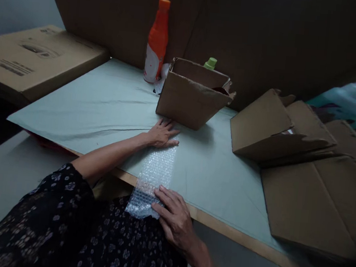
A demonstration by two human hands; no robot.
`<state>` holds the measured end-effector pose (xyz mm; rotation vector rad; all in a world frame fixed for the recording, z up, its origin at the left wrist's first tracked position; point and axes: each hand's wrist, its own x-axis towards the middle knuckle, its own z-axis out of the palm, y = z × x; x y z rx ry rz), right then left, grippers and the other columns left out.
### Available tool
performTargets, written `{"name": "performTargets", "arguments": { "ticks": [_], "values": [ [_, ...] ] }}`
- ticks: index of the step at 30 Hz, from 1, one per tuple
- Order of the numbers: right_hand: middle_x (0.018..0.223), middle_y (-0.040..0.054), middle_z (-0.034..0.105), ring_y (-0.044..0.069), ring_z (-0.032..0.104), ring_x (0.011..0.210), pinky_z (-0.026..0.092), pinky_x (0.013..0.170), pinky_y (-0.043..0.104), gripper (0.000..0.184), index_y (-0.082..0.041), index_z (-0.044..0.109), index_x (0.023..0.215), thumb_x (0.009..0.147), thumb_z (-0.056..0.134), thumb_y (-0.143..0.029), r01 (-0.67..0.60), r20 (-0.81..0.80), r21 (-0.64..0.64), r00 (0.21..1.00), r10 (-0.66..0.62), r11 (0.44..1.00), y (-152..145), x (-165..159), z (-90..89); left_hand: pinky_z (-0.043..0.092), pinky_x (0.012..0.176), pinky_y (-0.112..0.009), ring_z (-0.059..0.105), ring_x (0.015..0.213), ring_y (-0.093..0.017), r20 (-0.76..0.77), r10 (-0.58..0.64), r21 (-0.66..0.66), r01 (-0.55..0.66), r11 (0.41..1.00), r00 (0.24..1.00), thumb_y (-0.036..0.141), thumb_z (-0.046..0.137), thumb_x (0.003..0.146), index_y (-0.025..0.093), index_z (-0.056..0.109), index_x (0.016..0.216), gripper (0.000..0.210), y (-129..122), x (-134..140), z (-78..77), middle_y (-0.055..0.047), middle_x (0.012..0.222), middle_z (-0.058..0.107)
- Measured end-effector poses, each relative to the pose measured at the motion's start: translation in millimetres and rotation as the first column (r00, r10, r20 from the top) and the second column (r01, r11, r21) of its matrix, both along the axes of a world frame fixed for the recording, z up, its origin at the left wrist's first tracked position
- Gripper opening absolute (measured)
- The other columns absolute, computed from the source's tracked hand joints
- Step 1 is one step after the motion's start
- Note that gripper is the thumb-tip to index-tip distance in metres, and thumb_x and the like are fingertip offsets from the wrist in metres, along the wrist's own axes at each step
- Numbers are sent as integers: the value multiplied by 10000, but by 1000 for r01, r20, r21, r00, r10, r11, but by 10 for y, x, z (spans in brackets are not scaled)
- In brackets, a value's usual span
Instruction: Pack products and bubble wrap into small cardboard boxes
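A strip of clear bubble wrap (pixel 157 171) lies on the pale green table cover, its near end hanging over the table's front edge toward my dark flowered clothing. Flat on the strip's far end rests my left hand (pixel 162 134), open with fingers spread, just in front of a small open cardboard box (pixel 181 100). My right hand (pixel 173 213) is over the right side of the near end, palm down. Its fingers stretch across the wrap and touch it, slightly bent and apart.
Behind the box stand an orange bottle (pixel 158 39) and something with a green cap (pixel 210 63). Several open cardboard boxes (pixel 310 201) crowd the right side, with a blurred teal plastic item (pixel 341 99) behind them. A large printed carton (pixel 43 59) lies at the far left.
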<state>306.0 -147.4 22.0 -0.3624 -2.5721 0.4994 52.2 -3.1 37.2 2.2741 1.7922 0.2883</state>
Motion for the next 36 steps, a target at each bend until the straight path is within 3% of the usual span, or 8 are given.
{"name": "performTargets", "arguments": {
  "ticks": [4,8,10,14,19,24,31,36],
  "values": [
    [1242,80,744,207,704,1130,592,924,365,281,-235,703,1164,966,541,-117,33,-103,-217,993,-56,976,32,-24,189,115,1263,-534,229,1559,-326,317,-8,-55,27,998,948,481,451,1003,197,493,1492,567,-467,-118,141,-132,1656,350],
    [964,31,792,181,744,865,592,764,291,199,-243,751,1031,996,555,-233,237,-119,-470,937,-327,850,243,-197,323,386,1143,-463,581,1308,-268,768,20,-167,169,971,641,520,296,1044,259,521,1465,544,-1246,-283,253,-82,1390,661],
    [934,34,793,195,733,820,568,733,313,202,-233,757,984,990,561,-284,346,-83,-483,896,-436,804,428,-312,286,483,1008,-424,655,1145,-262,809,102,-163,54,985,579,524,383,1020,239,501,1474,549,-1499,-266,260,-85,1233,725],
    [885,53,776,226,699,789,514,789,399,222,-209,735,1044,963,573,-338,511,-2,-289,845,-535,809,728,-422,100,507,779,-333,654,809,-193,577,263,-114,-243,963,773,295,602,911,177,452,1490,609,-1533,-40,141,-41,929,718],
    [1023,89,736,247,676,911,485,829,422,364,-189,602,1302,962,596,-318,499,-68,-55,862,-502,865,655,-213,102,496,822,-398,654,817,-231,212,232,-25,-232,972,949,203,625,868,139,343,1540,731,-1293,28,-90,-45,879,721],
    [1358,158,642,314,604,1211,480,965,498,395,-183,607,1292,920,669,-303,223,38,40,974,-224,974,464,-104,200,508,807,-407,644,838,-238,147,174,125,-193,973,974,244,640,900,161,385,1498,655,-1325,-62,-114,-60,931,714],
    [1172,89,754,221,698,1069,532,893,421,256,-211,658,1183,983,541,-102,179,-88,-17,980,-180,984,598,-217,99,486,998,-502,562,1209,-315,239,-105,327,22,945,965,404,672,909,188,486,1415,580,-1673,9,146,-160,1331,607],
    [1218,82,744,208,689,1117,536,936,418,314,-207,647,1202,946,549,-53,110,-128,-121,984,-125,987,620,-209,110,534,927,-475,611,1096,-282,210,-157,356,74,931,965,103,586,911,154,592,1231,324,-1772,60,23,-129,1127,693]
  ]
}}
